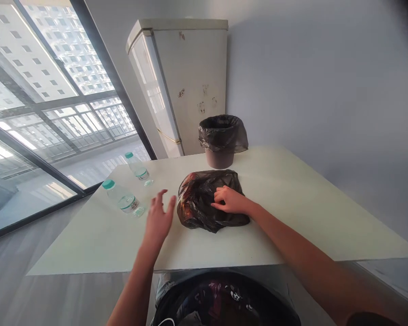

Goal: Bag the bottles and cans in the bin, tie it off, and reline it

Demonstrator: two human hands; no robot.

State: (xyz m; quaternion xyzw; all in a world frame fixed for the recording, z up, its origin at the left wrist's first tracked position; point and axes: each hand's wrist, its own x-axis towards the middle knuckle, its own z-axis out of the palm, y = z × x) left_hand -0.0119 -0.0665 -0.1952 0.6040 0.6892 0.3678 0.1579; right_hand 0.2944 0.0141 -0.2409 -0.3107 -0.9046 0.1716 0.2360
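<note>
- Right hand (231, 200), center of the frame: fingers curled inward, resting against the bag's upper surface; whether they pinch any film cannot be told.
- Left hand (158, 222), left of center: fingers spread apart, thumb toward the bag, holding nothing; the hand is just beside the bag's left side.
- Black plastic bag (197, 206), center of the frame: a crumpled heap lying on the tabletop (292, 217), near its front edge, with an orange-red sheen on the left portion, of uncertain origin.
- Possible faults (judgement): thin film could tear or stretch if pulled hard by one hand; the loose heap could slide with that pull, since the left hand does not steady it; a wide leftward sweep could topple the nearer bottle (121, 197).
- Orientation: the bag's long axis runs roughly left to right across the frame, weakly marked; no mouth is discernible, so its pointing direction cannot be told.
- Surroundings: beyond the nearer bottle, a farther bottle (138, 170), both with green caps toward the upper left; above center, a bin (219, 159) with a black liner (237, 136) folded over its rim; behind it, a refrigerator (193, 68).
</note>
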